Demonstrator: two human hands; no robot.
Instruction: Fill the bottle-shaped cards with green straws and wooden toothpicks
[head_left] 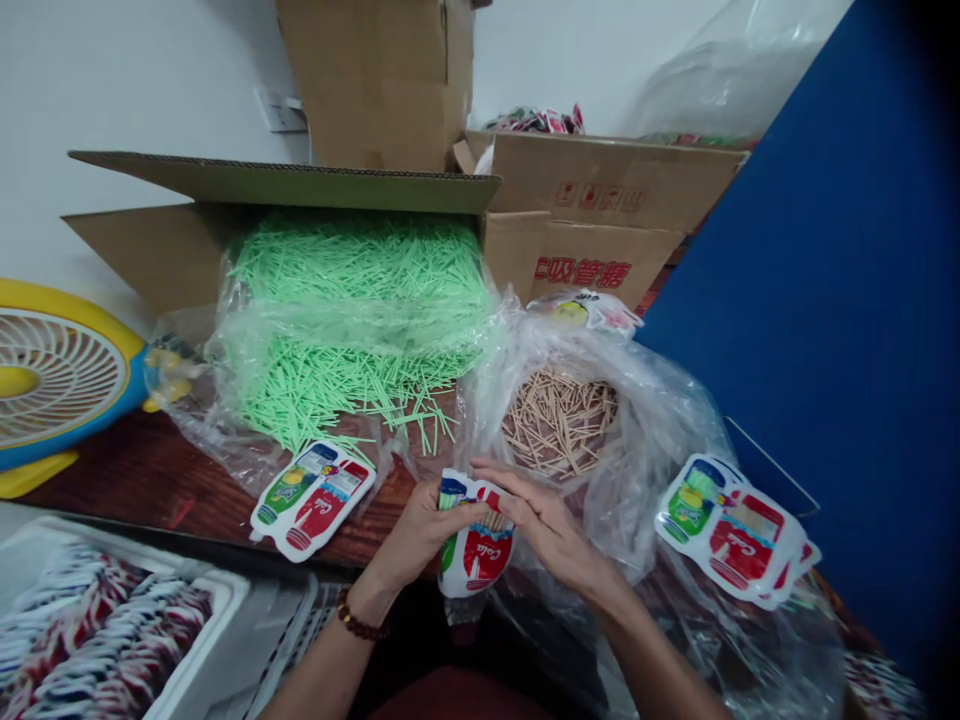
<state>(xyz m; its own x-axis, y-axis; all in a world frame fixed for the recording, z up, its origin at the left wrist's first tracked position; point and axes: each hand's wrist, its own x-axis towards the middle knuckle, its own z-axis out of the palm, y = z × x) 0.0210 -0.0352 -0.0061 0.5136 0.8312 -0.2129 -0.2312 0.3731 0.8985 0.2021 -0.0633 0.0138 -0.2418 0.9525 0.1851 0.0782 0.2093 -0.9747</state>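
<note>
Head view: printed cola pack (480,565) is between both hands at the near edge of the table (127,470), below the brown sticks (559,420). Left hand (426,522) pinches it, thumb across front. Right hand (551,520) touches upper right; can't tell if it's gripping. Probably light, flexible, slick; hold side edges, don't squeeze middle.

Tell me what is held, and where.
A printed cola packet: the left hand holds its left side, thumb across the front. The right hand lies at its upper right; whether it grips is unclear.
</note>
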